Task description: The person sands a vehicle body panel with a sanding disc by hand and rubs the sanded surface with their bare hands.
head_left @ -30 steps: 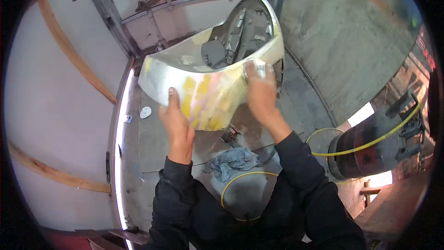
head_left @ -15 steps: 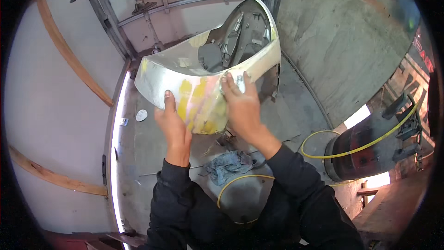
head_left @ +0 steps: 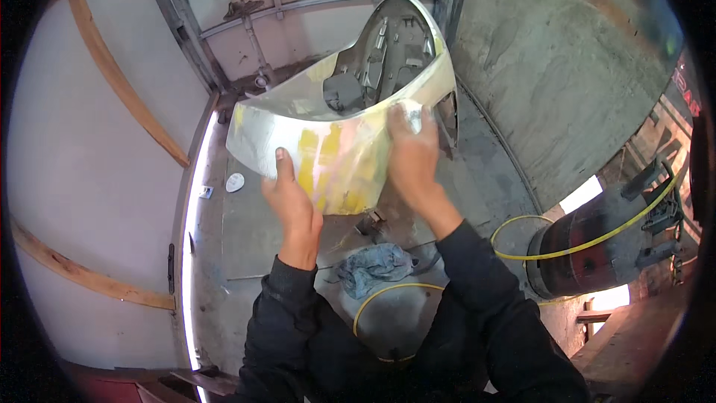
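- Curved panel, patched yellow and pink: before the person, above the floor.
- Left hand: thumb on its outer face, other fingers hidden, apparently steadying it.
- Right hand: fingers holding a pale pad near the rim, presumably spreading pressure.

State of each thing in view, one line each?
Left hand: at panel's lower edge, thumb on outer face, other fingers hidden
Right hand: on panel, over pale pad
Pale pad: partly covered by fingers
Curved panel: patchy, yellow and pink areas
Blue-grey rag: crumpled, on floor
Yellow hose: looped
Dark cylinder: upright or lying, unclear
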The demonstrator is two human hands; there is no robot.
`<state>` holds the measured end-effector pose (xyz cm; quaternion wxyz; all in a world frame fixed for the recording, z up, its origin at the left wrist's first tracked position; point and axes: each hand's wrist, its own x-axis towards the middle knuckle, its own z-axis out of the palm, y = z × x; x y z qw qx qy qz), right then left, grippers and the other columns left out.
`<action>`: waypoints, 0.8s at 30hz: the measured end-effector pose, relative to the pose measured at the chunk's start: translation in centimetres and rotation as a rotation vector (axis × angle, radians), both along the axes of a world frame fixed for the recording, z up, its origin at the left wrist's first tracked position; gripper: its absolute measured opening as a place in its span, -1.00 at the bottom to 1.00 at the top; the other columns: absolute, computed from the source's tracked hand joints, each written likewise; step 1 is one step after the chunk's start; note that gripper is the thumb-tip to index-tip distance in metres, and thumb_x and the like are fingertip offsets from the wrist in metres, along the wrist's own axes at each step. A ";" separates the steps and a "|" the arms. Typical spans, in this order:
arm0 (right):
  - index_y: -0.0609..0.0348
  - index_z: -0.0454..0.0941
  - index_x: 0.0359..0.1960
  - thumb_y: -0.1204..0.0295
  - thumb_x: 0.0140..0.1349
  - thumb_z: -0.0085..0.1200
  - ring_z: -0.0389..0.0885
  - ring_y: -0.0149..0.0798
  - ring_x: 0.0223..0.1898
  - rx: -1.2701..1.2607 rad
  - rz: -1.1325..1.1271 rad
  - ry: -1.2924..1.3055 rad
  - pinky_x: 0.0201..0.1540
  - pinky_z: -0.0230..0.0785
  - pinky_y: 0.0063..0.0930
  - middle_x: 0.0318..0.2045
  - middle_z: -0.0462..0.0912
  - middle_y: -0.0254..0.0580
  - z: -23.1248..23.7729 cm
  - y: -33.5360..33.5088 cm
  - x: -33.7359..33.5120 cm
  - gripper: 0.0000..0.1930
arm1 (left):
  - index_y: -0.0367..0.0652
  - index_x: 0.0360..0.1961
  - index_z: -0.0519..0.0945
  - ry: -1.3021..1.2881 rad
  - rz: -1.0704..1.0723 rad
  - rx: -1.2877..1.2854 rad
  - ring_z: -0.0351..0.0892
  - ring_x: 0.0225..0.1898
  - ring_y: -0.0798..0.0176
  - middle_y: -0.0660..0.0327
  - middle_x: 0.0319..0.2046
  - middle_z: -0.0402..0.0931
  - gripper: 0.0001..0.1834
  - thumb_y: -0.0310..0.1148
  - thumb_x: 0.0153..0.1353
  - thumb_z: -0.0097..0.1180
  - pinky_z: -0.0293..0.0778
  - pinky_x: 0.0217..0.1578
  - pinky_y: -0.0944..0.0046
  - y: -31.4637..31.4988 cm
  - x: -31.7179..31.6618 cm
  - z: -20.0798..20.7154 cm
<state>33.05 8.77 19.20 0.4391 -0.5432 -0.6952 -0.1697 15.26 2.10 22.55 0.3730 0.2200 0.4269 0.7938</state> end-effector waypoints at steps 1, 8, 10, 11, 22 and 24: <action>0.29 0.58 0.14 0.46 0.32 -0.03 0.50 0.39 0.10 0.001 0.006 0.007 0.21 0.33 0.06 0.10 0.57 0.31 0.2 -1.2 -1.5 -0.62 | -0.47 0.19 0.42 0.007 0.006 0.001 0.62 0.01 0.13 0.01 0.06 0.56 -0.54 -0.28 0.47 0.06 0.53 0.01 0.13 -0.1 -0.4 0.3; 0.23 0.56 0.20 0.51 0.30 -0.04 0.49 0.41 0.13 -0.072 0.082 0.056 0.22 0.34 0.08 0.08 0.52 0.53 1.0 -0.4 -0.7 -0.58 | -0.46 0.16 0.44 -0.038 0.045 -0.060 0.63 -0.02 0.14 0.01 0.05 0.56 -0.55 -0.27 0.46 0.08 0.55 -0.04 0.15 -0.5 -0.3 1.0; 0.18 0.57 0.20 0.52 0.27 -0.04 0.47 0.39 0.19 -0.025 0.018 -0.052 0.25 0.32 0.09 0.15 0.54 0.35 0.0 0.0 -1.1 -0.56 | -0.45 0.15 0.45 -0.003 0.032 0.031 0.64 -0.03 0.15 0.01 0.05 0.56 -0.57 -0.28 0.46 0.07 0.56 -0.05 0.15 0.0 -0.4 -0.3; 0.16 0.56 0.22 0.52 0.24 -0.05 0.46 0.35 0.21 -0.006 0.103 -0.123 0.26 0.31 0.08 0.22 0.56 0.07 0.3 -1.6 -1.8 -0.53 | -0.46 0.16 0.44 -0.042 -0.019 0.022 0.61 0.01 0.15 0.01 0.06 0.55 -0.57 -0.29 0.46 0.07 0.53 0.00 0.15 -0.4 -0.3 0.4; 0.22 0.57 0.18 0.56 0.17 0.08 0.43 0.47 0.21 0.022 0.204 -0.044 0.30 0.28 0.09 0.11 0.65 0.05 0.7 -2.5 -1.7 -0.52 | -0.46 0.14 0.46 -0.037 -0.011 -0.019 0.62 -0.03 0.16 0.02 0.02 0.57 -0.58 -0.29 0.46 0.08 0.51 0.00 0.16 -0.7 -0.6 0.5; 0.27 0.55 0.19 0.56 0.17 0.06 0.44 0.48 0.19 -0.013 0.160 -0.121 0.30 0.28 0.09 0.10 0.65 0.08 1.1 -2.3 -0.4 -0.52 | -0.46 0.13 0.47 -0.067 -0.072 -0.020 0.62 -0.03 0.16 0.02 0.02 0.57 -0.58 -0.29 0.46 0.08 0.50 0.01 0.16 -0.7 -0.7 0.8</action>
